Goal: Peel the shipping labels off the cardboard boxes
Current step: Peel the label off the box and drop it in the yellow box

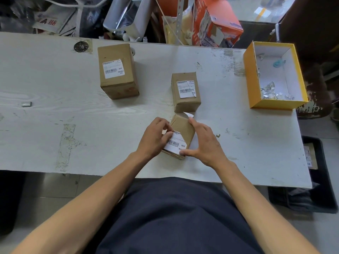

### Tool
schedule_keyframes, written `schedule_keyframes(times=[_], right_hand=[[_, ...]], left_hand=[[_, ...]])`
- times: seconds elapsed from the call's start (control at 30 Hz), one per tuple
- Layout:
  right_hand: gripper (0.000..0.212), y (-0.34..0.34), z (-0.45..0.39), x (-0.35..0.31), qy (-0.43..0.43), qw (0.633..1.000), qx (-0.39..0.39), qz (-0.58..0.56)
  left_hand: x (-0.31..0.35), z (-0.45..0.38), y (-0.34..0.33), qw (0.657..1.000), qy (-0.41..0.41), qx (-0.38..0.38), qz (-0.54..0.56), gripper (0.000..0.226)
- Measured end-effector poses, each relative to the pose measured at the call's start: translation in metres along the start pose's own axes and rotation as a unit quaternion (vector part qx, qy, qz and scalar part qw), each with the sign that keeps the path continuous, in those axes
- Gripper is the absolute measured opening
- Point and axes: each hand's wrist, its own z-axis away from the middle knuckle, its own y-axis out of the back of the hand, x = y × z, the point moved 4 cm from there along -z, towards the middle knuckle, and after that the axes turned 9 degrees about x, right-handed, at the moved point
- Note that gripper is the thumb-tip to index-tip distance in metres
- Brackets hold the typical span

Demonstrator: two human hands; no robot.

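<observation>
Three cardboard boxes sit on the white table (55, 79), each w/ a white shipping label on it. The near box (183, 128) is at the table's front edge, between both hands; the middle box (185, 103) is just behind it, and the far box (118, 85) is well apart, to the rear left.

The left hand (156, 138) has its fingers curled at the upper left corner of the near label (175, 144); it seems to pick at this corner, but I cannot tell if the corner is lifted yet. The right hand (203, 143) braces the box, fingers on the far right edge and thumb pressed on the label's lower right corner.

Step in hand, in my judgement: start of peeling label no. 1. Next move needs a lifted corner, then a slow pull across, w/ the right thumb moved off the label so it can come free. A yellow tray box (252, 83) w/ paper scraps stands at the right, probably for the removed labels.
</observation>
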Motion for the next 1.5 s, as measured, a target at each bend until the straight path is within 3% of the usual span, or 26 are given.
schedule_keyframes(times=[0.27,0.5,0.73,1.5], right_hand=[[0.124,-0.0008,0.0005,0.0033,-0.018,0.999,-0.028,-0.026],[0.123,-0.0013,0.0008,0.0021,-0.016,0.999,-0.028,-0.027],[0.122,-0.0001,0.0015,0.0006,-0.015,0.999,-0.029,-0.027],[0.122,-0.0018,0.0014,-0.0005,-0.017,0.998,-0.029,-0.052]], left_hand=[[0.0027,-0.0053,0.003,0.997,-0.069,-0.025,-0.027,0.013],[0.0037,-0.0074,0.0042,0.998,-0.055,-0.023,-0.002,0.011],[0.0004,-0.0053,0.0014,0.994,-0.1,-0.036,-0.007,0.01],[0.0074,-0.0046,0.0013,0.998,-0.036,-0.05,-0.02,0.029]])
